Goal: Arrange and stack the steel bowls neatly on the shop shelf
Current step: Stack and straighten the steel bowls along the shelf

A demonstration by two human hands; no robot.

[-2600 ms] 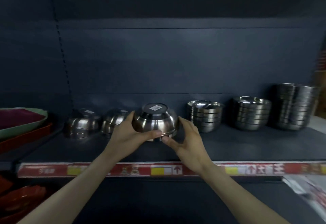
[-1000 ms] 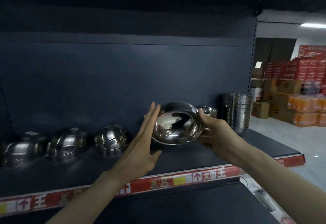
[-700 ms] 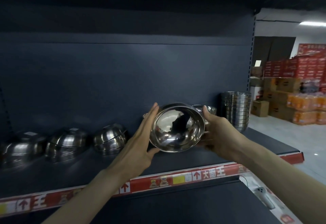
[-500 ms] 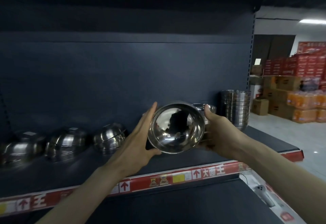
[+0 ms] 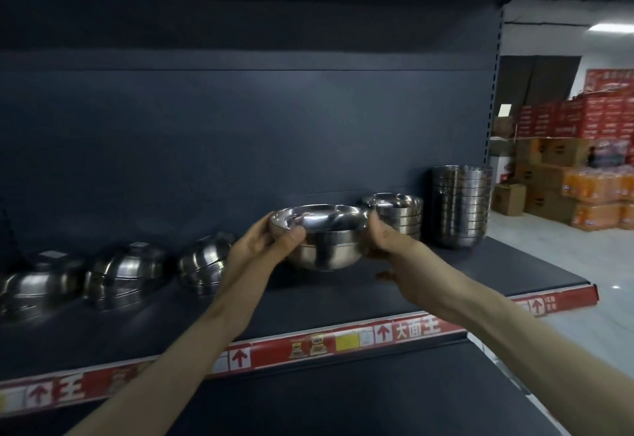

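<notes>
- The left hand (image 5: 264, 247) and the right hand (image 5: 384, 242) are clamping a steel bowl (image 5: 320, 236) between them, rim up, at about 12 o'clock; the left thumb is hooking over the rim and the right fingers are pressing the far wall.
- It looks as if more than one bowl is nesting in that grip, so a lower one could be slipping free if the squeeze is loosening on polished steel.
- The bowl is hanging over the shelf (image 5: 343, 302), and I cannot tell whether it is touching the deck; dropping it from here would be denting it or sending it rolling off the front edge.
- At 1 o'clock, the short upright stack (image 5: 394, 214) is sitting just beside the right knuckles; a careless swing could be knocking it.
- Farther, at 2 o'clock, the tall stack (image 5: 459, 207) is standing near the shelf end and could be toppling.
- At 9 to 10 o'clock, the overturned bowls (image 5: 127, 274) are leaning crookedly.
</notes>
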